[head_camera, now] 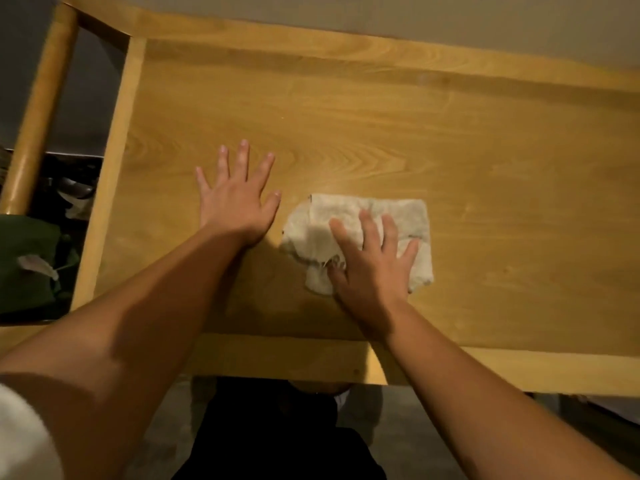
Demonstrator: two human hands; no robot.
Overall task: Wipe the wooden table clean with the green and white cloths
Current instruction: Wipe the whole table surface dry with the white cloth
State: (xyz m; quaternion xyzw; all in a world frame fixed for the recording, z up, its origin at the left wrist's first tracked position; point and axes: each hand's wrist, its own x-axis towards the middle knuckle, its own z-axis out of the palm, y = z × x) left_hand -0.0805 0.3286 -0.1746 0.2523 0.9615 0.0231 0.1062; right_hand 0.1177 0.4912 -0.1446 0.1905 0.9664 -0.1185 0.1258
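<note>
The wooden table (450, 133) fills most of the head view. A crumpled white cloth (398, 216) lies on it near the front edge, right of centre. My right hand (374, 261) presses flat on the cloth's near half, fingers spread over it. My left hand (237, 199) rests palm down on the bare wood just left of the cloth, fingers apart, holding nothing. A green cloth (27, 265) lies off the table at the far left, lower down.
A round wooden post (41, 109) stands at the left beside the table's edge. Dark clutter (69, 188) sits below, next to the green cloth. A pale wall runs behind the table's far edge. My dark-clad legs show under the front edge.
</note>
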